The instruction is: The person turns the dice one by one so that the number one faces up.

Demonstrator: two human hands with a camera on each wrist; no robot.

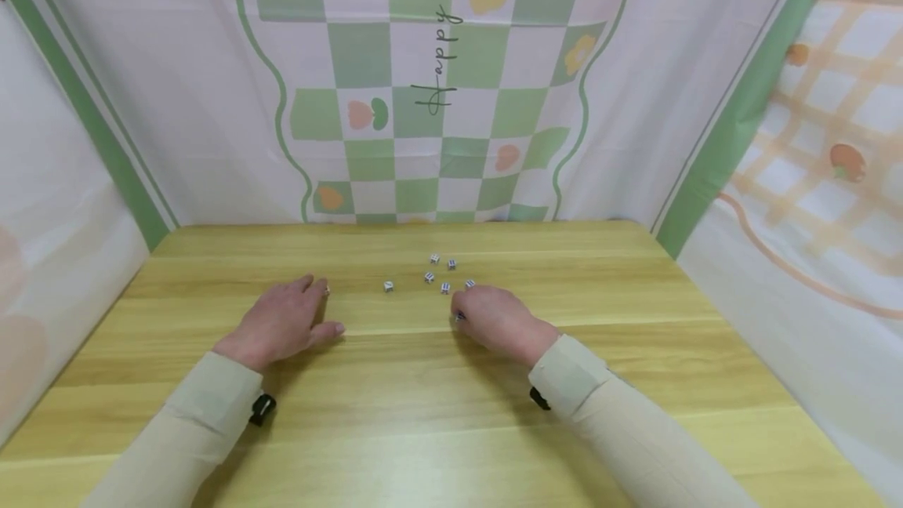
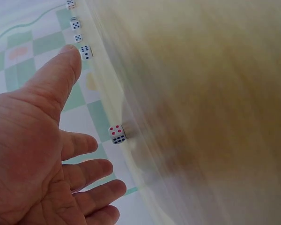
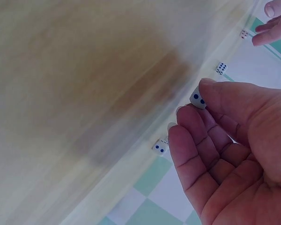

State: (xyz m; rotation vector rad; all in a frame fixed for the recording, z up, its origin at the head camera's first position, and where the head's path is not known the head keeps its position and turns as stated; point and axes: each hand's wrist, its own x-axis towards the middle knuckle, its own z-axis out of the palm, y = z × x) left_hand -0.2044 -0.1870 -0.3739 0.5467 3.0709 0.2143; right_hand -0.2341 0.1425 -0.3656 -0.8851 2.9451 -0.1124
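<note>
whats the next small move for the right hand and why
Probably raise the pinched die a little before carrying it sideways: the right hand already holds it, and another die lies close to that hand, so sliding might knock it.

Eight dice [image 1: 429, 277] are counted: seven across mid-frame on one worktop [image 1: 395, 398], one die [image 3: 197, 98] pinched in one right hand [image 1: 501, 324]. One left hand [image 1: 285, 320] and two sleeves [image 1: 190, 429] are also shown.
</note>
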